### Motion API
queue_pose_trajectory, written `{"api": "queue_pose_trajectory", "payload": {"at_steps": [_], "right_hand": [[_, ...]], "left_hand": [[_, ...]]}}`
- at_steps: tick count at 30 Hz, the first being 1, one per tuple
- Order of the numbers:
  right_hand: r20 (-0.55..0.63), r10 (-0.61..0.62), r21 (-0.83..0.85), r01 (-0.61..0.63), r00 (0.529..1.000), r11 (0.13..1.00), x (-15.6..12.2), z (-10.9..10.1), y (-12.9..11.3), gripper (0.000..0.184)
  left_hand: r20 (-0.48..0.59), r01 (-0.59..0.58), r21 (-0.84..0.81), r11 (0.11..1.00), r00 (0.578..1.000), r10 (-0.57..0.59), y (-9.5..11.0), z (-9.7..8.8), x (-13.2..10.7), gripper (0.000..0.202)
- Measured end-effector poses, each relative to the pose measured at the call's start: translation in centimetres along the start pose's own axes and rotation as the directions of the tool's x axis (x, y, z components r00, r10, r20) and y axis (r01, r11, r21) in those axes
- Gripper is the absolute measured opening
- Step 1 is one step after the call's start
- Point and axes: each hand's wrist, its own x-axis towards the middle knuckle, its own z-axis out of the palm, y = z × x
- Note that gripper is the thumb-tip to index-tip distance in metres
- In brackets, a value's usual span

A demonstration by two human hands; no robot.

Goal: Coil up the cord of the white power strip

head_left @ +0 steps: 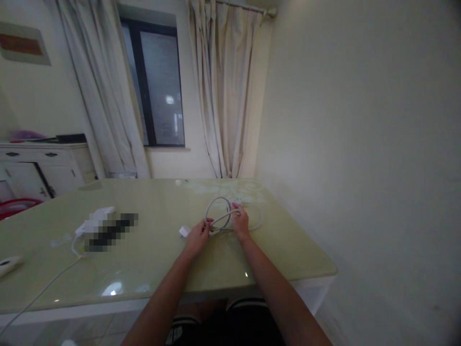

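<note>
A pale cable (217,198) is looped between my two hands above the table. My left hand (197,237) is closed on the lower left of the loop. Higher on the right, my right hand (240,222) pinches another stretch of the cable. A white plug (184,231) rests on the table just left of my left hand. Behind my right hand sits a white power strip (236,201), partly hidden by the hand and the cable. More cable curves along the tabletop to the right of that hand.
The glossy greenish table (154,269) meets a wall on the right. On its left side lie a white power strip-like object (104,213) and a blurred dark object (113,232), with a thin white cord (46,286) running over the near edge. A white item (10,265) lies far left.
</note>
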Motion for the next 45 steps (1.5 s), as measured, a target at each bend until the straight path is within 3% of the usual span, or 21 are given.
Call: {"api": "queue_pose_trajectory", "payload": {"at_steps": [29,38,41,45], "right_hand": [[0.033,0.011,-0.025,-0.011,0.999,1.000,-0.1,0.0,0.2,0.032],[0.026,0.027,-0.004,-0.027,0.999,1.000,0.0,0.3,0.7,0.029],[0.014,0.151,0.128,-0.152,0.988,0.980,0.3,0.4,0.9,0.028],[-0.022,0.288,0.267,-0.272,0.957,0.924,1.2,0.0,1.2,0.035]], "left_hand": [[0.003,-0.014,0.026,1.000,1.000,0.014,-0.2,0.2,-0.1,0.035],[-0.018,0.046,0.099,0.994,0.999,-0.045,0.2,0.3,-0.4,0.025],[-0.070,0.016,0.012,1.000,0.997,-0.016,0.3,0.3,-0.2,0.030],[-0.288,0.002,-0.240,0.971,0.955,-0.073,0.8,-0.4,0.4,0.043]]}}
